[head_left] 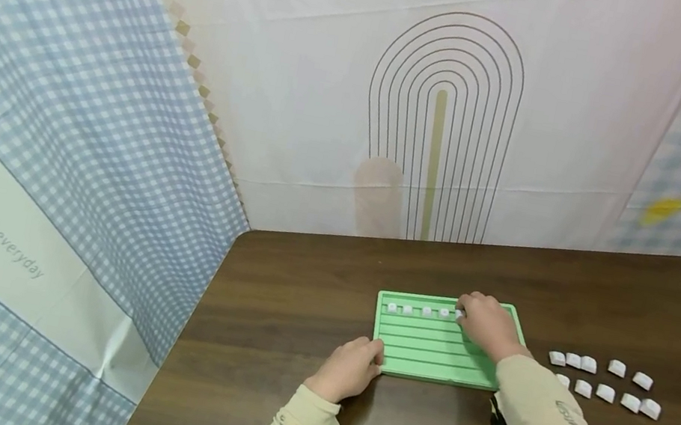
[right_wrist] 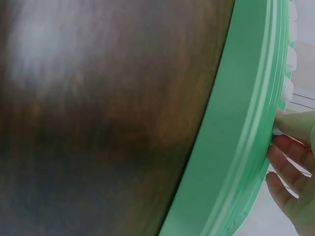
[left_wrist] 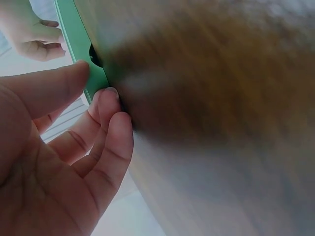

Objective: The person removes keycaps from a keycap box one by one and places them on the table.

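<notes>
A shallow green tray [head_left: 426, 349] with raised ridges across it lies on the table. Along its far ridge stands a row of small white keycaps [head_left: 426, 311]. My left hand [head_left: 347, 367] grips the tray's near left corner; in the left wrist view, thumb and fingers [left_wrist: 74, 81] pinch the green edge. Over the right part of the far row, my right hand [head_left: 488, 324] pinches one white keycap [head_left: 459, 315] at the ridge. In the right wrist view that keycap [right_wrist: 277, 131] shows partly between thumb and fingers, at the end of the row.
Several loose white keycaps [head_left: 606, 393] lie in two rough rows on the brown wooden table [head_left: 286, 286], right of the tray. My right forearm passes close to the nearest ones. A patterned cloth [head_left: 308, 85] hangs behind the table.
</notes>
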The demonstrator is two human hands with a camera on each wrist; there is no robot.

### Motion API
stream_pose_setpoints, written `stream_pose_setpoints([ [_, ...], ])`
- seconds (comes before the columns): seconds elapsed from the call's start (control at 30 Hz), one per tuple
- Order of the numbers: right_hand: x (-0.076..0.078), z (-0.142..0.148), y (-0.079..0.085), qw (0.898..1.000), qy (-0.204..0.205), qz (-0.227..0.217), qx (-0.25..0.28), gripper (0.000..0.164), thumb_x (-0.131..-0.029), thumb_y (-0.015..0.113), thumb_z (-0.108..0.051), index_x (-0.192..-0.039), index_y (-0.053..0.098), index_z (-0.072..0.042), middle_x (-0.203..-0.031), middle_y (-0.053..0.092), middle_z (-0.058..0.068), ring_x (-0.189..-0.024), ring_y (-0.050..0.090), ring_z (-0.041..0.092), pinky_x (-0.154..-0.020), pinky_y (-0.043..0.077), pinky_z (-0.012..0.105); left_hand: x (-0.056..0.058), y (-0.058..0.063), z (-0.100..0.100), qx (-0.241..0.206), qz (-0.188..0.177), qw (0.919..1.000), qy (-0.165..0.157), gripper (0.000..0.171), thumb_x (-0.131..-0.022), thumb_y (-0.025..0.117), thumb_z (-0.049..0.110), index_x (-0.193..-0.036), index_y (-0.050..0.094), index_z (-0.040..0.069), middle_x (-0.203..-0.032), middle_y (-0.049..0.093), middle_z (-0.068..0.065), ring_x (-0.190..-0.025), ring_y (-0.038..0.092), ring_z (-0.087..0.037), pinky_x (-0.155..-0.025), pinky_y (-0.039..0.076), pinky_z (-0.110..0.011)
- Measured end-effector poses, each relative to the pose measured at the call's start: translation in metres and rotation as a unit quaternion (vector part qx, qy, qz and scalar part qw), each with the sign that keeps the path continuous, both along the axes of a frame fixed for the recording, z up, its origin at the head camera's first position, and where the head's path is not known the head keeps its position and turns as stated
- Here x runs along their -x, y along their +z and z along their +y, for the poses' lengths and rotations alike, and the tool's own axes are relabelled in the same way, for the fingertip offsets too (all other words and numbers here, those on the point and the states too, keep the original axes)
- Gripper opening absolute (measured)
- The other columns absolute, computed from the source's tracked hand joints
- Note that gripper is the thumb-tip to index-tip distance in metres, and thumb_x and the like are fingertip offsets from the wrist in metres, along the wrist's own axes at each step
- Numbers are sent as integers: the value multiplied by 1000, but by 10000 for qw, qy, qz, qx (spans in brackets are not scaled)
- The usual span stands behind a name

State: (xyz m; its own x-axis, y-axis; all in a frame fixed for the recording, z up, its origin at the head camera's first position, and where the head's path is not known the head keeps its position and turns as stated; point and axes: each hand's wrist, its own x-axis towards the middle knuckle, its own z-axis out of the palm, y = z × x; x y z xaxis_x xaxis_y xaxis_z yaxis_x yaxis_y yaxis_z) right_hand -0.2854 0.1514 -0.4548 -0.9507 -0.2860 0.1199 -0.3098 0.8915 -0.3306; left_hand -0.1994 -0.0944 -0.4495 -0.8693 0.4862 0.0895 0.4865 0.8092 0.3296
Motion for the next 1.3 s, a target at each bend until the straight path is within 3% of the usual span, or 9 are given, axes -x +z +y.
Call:
stream_pose_setpoints([
  [0.27, -2, 8, 6, 9993, 63, 327, -193, 19, -84, 62, -12, -100, 65, -2, -98, 64, 19, -88, 55, 35, -70, 50, 49, 1, 0, 0, -2, 16, 10000, -12, 6, -85, 63, 10, -86, 56, 8, -80, 59, -6, -69, 54, -16, -56, 45, -25],
  [0.5, -8, 62, 24, 9972, -458, 583, -127, 23, -85, 55, -12, -101, 65, 2, -100, 65, 26, -90, 55, 43, -71, 48, 57, 0, -1, -3, -2, 44, 10000, 64, 6, -85, 62, 11, -85, 56, 9, -80, 59, -5, -70, 54, -15, -57, 46, -25],
  [0.7, -22, 106, 21, 9971, -709, -236, -107, 26, -86, 55, -13, -102, 62, 6, -93, 65, 27, -67, 56, 32, -49, 46, 44, -1, 1, -1, 21, 82, 10000, 45, 6, -84, 63, 10, -85, 57, 8, -78, 59, -6, -69, 54, -16, -57, 46, -26],
  [0.83, -28, 118, 11, 9948, -714, -710, -164, 24, -86, 54, -13, -101, 62, 5, -90, 65, 25, -65, 55, 28, -49, 45, 41, -1, 1, 1, -8, 84, 10000, 14, 7, -84, 63, 9, -85, 57, 8, -78, 59, -6, -68, 54, -16, -57, 45, -25],
  [0.93, -26, 116, 9, 9953, -671, -651, -272, 26, -85, 56, -13, -103, 61, 5, -94, 65, 26, -70, 57, 32, -54, 47, 46, -1, 0, 1, -72, 69, 9999, 14, 6, -84, 63, 9, -85, 57, 8, -78, 59, -6, -68, 53, -16, -57, 45, -25],
  [1.07, -20, 103, 16, 9974, -633, -239, -258, 34, -83, 60, -15, -109, 59, 6, -103, 62, 31, -78, 58, 39, -58, 48, 51, -1, -2, 0, -104, 137, 9998, 41, 7, -83, 64, 9, -84, 57, 8, -78, 59, -6, -68, 54, -16, -57, 46, -26],
  [1.17, -14, 81, 22, 9987, -462, 123, -158, 33, -83, 61, -16, -110, 61, 3, -106, 64, 29, -84, 59, 40, -63, 49, 54, 0, -3, 0, -84, 193, 9998, 67, 7, -83, 64, 9, -84, 57, 8, -78, 59, -6, -68, 54, -16, -57, 46, -26],
  [1.3, -7, 43, 22, 9997, -68, 218, 106, 28, -84, 61, -15, -108, 63, -1, -106, 66, 24, -93, 58, 40, -73, 48, 57, 1, -3, 1, -28, 261, 9997, 15, 8, -83, 64, 10, -84, 57, 9, -77, 59, -5, -68, 54, -16, -57, 46, -25],
])
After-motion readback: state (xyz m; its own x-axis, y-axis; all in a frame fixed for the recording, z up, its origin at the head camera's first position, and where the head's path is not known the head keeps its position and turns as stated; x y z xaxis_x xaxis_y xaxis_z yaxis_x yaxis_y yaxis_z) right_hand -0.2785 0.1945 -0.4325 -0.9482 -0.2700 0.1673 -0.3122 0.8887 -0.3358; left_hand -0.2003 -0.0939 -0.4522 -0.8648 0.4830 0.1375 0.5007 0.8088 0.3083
